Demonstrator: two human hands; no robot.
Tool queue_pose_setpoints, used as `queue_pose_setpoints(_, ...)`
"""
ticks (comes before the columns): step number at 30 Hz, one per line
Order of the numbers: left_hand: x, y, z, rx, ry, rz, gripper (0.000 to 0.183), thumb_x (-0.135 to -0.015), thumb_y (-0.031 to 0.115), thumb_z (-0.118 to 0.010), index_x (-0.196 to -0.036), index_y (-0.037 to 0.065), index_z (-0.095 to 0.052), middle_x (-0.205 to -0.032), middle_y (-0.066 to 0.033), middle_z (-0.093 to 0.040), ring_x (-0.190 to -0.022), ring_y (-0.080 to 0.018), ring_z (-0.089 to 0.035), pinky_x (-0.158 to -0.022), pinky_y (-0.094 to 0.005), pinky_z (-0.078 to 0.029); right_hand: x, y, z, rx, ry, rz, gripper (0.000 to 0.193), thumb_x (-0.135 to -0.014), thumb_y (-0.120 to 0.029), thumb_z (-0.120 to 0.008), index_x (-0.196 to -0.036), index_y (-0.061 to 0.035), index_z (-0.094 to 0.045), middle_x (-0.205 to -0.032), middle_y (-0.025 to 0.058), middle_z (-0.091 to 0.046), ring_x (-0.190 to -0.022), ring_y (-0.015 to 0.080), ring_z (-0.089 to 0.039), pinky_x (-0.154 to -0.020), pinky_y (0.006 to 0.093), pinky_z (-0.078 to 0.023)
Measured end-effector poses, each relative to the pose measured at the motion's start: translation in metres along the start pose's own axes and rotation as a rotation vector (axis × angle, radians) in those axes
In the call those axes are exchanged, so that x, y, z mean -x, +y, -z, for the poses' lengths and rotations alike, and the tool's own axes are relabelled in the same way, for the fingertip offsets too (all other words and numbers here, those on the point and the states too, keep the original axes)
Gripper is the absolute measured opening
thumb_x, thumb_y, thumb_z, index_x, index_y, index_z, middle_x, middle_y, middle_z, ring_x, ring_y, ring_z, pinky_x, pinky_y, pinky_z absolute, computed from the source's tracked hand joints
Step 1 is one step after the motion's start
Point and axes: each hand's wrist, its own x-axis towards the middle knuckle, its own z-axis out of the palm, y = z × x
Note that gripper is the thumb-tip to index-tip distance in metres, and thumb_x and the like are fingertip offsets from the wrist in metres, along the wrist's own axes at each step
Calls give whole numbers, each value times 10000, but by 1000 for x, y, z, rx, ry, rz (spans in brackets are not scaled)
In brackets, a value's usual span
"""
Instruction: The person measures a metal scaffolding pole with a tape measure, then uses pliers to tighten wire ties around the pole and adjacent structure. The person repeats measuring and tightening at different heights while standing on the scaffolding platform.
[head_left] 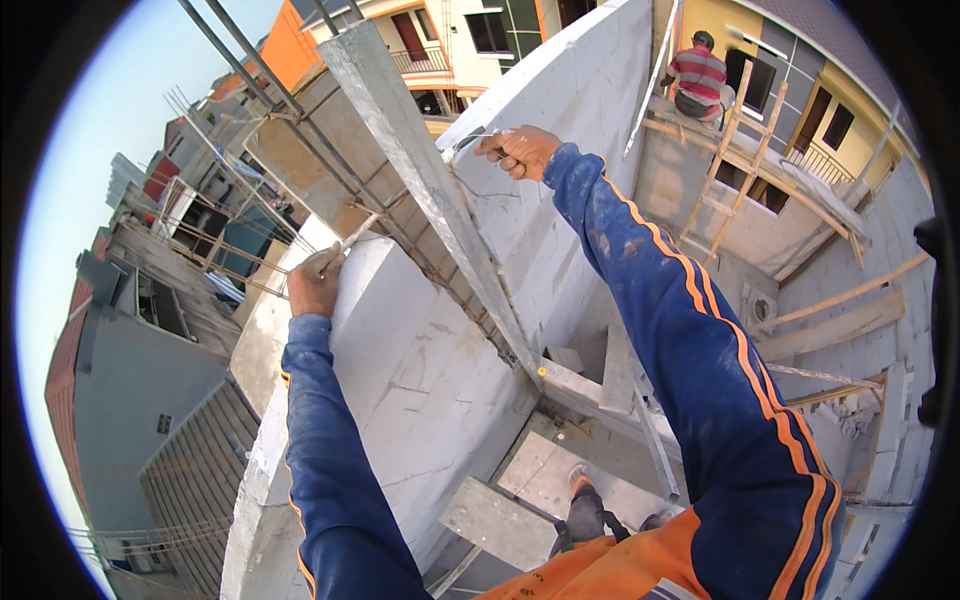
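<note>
My left hand (315, 282) is closed at the top edge of the near white block wall (385, 340), its fingers around the end of a thin pale rod (360, 232). My right hand (522, 153) is raised at the far white wall (590, 90), pinching a bent piece of wire (466, 144). Between the hands, a long grey, mortar-smeared board (420, 170) stands tilted in the gap where the two walls meet. Steel reinforcing bars (325, 155) run behind it on the left.
Below, my foot (579, 478) rests on a grey plank (545, 475). A person in a striped shirt (697, 75) sits on wooden scaffolding (730, 150) at the upper right. Past the near wall, the drop leads to lower roofs (200, 460) on the left.
</note>
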Motion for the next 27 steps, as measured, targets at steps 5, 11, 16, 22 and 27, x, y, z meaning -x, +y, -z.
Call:
queue_pose_setpoints(5, 1, 0, 2, -20, -14, -15, 303, -908, 199, -728, -1180, 68, -750, -1125, -199, -732, -1001, -307, -740, -883, -350, -554, 8, -46, -6, 58, 46, 161, 221, -899, -190, -714, -1028, -10, -708, -801, -15, -558, -499, 29, -341, -364, 199, -202)
queue_pose_setpoints(11, 2, -1, 0, -22, 21, -38, 258, -906, 221, -732, -1123, 88, -776, -1080, -150, -754, -956, -311, -734, -865, -367, -564, 43, -21, -47, 956, 550, 823, 134, -839, -203, -745, -909, -103, -801, -983, 99, -701, -842, 282, -699, -777, 379, -560)
queue_pose_setpoints(16, 1, -2, 1, -21, -11, 1, 310, -911, 217, -728, -1188, 79, -748, -1125, -189, -735, -986, -296, -744, -878, -349, -558, 63, 33, -64, 741, 671, 972, 139, -873, -181, -752, -960, -83, -796, -916, 106, -679, -875, 261, -685, -766, 373, -555)
queue_pose_setpoints(22, 3, -1, 0, -13, 6, -55, 308, -923, 222, -714, -1197, 84, -744, -1124, -194, -734, -991, -305, -743, -876, -354, -559, 41, 65, -78, 249, 471, 832, 157, -901, -133, -745, -1034, -61, -788, -910, 112, -685, -755, 219, -654, -686, 335, -522)
queue_pose_setpoints(27, 4, -1, 0, -29, -23, -51, 309, -939, 242, -693, -1196, 80, -745, -1124, -199, -734, -995, -315, -739, -870, -366, -561, 29, 63, -81, 316, 418, 845, 153, -885, -138, -754, -1004, -51, -792, -901, 132, -705, -756, 258, -676, -705, 362, -538)
